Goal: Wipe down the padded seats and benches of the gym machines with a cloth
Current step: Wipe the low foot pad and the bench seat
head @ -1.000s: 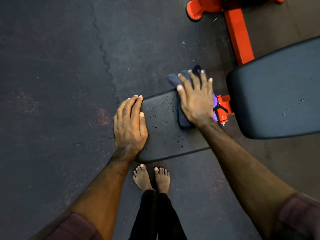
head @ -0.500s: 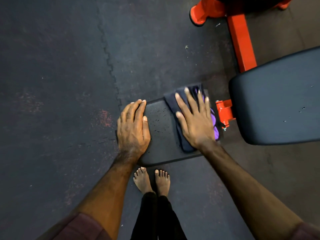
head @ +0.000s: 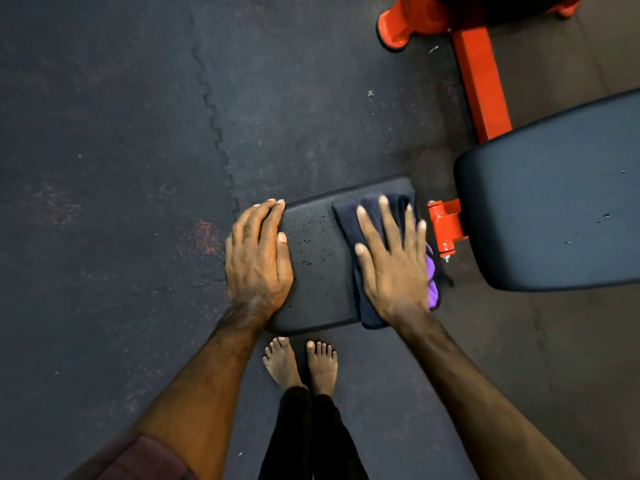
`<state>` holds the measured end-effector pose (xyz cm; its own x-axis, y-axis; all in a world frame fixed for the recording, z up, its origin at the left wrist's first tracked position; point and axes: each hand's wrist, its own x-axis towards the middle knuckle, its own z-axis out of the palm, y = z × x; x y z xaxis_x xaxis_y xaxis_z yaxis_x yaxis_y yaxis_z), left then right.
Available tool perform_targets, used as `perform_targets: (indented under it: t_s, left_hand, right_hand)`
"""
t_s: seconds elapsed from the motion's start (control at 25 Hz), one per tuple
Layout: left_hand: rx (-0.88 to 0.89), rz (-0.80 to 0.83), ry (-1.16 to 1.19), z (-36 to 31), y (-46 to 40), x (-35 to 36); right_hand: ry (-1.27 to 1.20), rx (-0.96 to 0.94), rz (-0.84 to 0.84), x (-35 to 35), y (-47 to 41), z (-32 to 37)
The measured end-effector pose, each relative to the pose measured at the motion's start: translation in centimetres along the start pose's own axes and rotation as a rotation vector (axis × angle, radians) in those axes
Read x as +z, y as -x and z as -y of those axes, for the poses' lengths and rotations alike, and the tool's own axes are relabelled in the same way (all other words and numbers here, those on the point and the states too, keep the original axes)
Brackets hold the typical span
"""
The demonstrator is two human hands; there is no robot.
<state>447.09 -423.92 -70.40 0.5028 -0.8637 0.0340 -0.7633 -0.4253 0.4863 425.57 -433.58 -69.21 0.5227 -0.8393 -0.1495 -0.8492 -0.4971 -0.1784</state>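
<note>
Cloth [head: 349, 216], soft and limp, lies on the seat pad [head: 318, 271] under the flat, spread right hand [head: 393, 268], best pressed palm-down; left hand [head: 256, 261] seemingly braces the pad's edge, fingers straight.

This is looking like a gym. Dark rubber mats [head: 104, 168] are covering the floor, joining like puzzle pieces along a zigzag line [head: 214, 126]. A bright orange metal frame [head: 479, 81] is standing on them, holding up black padded seats [head: 554, 195] (the soft kind people sit on while exercising).
</note>
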Motion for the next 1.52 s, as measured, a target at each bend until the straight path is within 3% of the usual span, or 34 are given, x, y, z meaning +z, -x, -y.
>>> perform_targets:
  t_s: [0.12, 0.24, 0.28, 0.36, 0.48, 0.56, 0.72, 0.84, 0.96, 1.08, 1.24, 1.32, 1.44, 1.52]
  left_hand:
    - [-0.003, -0.012, 0.000, -0.1, 0.0, -0.1]
    - [0.004, -0.026, 0.012, 0.1, 0.1, 0.2]
    - [0.003, -0.025, 0.014, 0.1, 0.2, 0.2]
    - [0.003, -0.018, 0.013, 0.1, 0.2, 0.2]
    - [-0.008, -0.004, 0.007, -0.1, 0.2, 0.0]
    - [-0.013, -0.002, 0.008, -0.1, 0.1, 0.0]
    - [0.002, -0.014, 0.021, 0.2, 0.1, 0.1]
    - [-0.002, -0.011, 0.012, 0.0, 0.3, 0.1]
    - [-0.004, 0.000, 0.016, -0.1, 0.1, -0.1]
    - [-0.021, -0.003, 0.019, 0.0, 0.0, -0.1]
    - [-0.021, 0.010, 0.027, 0.2, 0.1, 0.0]
    - [-0.017, 0.008, 0.030, 0.2, 0.1, 0.0]
    - [-0.019, 0.014, 0.031, 0.0, 0.2, -0.2]
    - [-0.021, 0.025, 0.030, -0.1, 0.0, -0.4]
  right_hand:
    - [-0.025, 0.226, -0.039, 0.3, -0.1, -2.3]
    - [-0.076, 0.532, -0.158, 0.9, -4.7, 0.6]
    - [-0.055, 0.501, -0.159, 0.9, -4.9, 1.9]
    - [0.002, 0.259, -0.108, 1.3, -1.9, 2.9]
    - [0.022, 0.022, -0.007, 0.6, 4.6, 0.6]
    - [0.020, 0.101, -0.023, 0.6, 4.2, -1.6]
    - [-0.066, 0.510, -0.154, 1.0, -3.6, 2.1]
    - [-0.015, 0.245, -0.105, 1.4, -2.0, 3.9]
    - [0.022, 0.032, -0.003, 0.6, 3.8, 1.2]
    - [-0.010, 0.125, 0.001, 0.4, 1.9, -0.4]
    - [-0.045, 0.350, -0.115, 1.0, -5.9, 3.4]
    - [-0.023, 0.261, -0.091, 1.1, -6.1, 4.1]
    - [0.016, -0.057, 0.020, 0.1, -1.0, 1.3]
    - [0.018, -0.092, 0.062, -0.8, 0.9, -1.2]
